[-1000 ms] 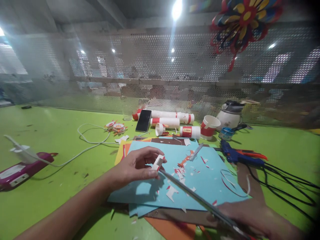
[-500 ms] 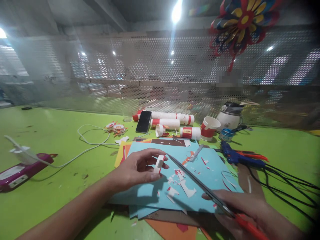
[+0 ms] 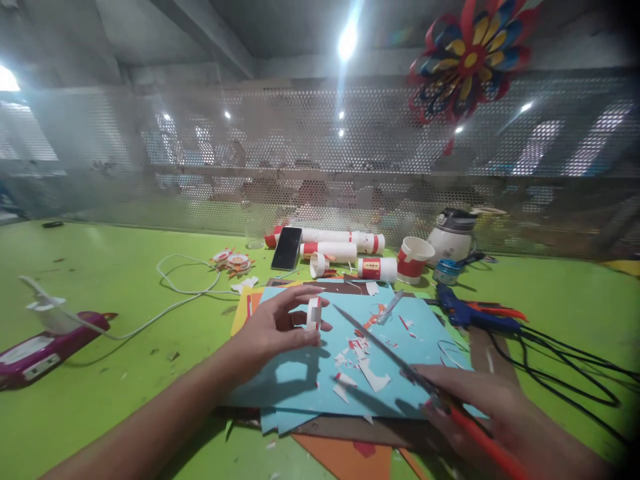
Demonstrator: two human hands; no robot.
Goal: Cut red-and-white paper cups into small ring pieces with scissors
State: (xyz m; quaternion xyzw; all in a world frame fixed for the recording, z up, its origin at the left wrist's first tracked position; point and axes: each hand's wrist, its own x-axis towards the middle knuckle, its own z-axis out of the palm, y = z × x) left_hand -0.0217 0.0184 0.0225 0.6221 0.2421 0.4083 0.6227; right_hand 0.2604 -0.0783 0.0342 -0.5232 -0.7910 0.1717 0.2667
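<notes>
Between the thumb and fingers of my left hand point(image 3: 273, 323) is a small white paper piece with red edges point(image 3: 314, 315), held up over light blue paper sheets point(image 3: 300, 393). My right hand point(image 3: 475, 400) grips red-handled scissors point(image 3: 385, 348). The blades look closed, and their tip points toward the paper piece, a little apart from it. White and red paper scraps point(image 3: 367, 367) lie scattered on the blue sheets below. An orange scrap and a craft knife point(image 3: 393, 307) rest farther back on the same sheets.
A blue glue gun point(image 3: 470, 312) with black cables lies at right. Paper tubes point(image 3: 330, 252), a phone point(image 3: 287, 248), a paper cup point(image 3: 415, 260), a blue jar point(image 3: 447, 271) and a kettle point(image 3: 453, 235) stand behind. A purple power strip point(image 3: 55, 350) with a white cable is left.
My left hand has turned the paper piece more upright and shifted slightly left. The scissors have drawn slightly away from it. The camera view has tilted a little.
</notes>
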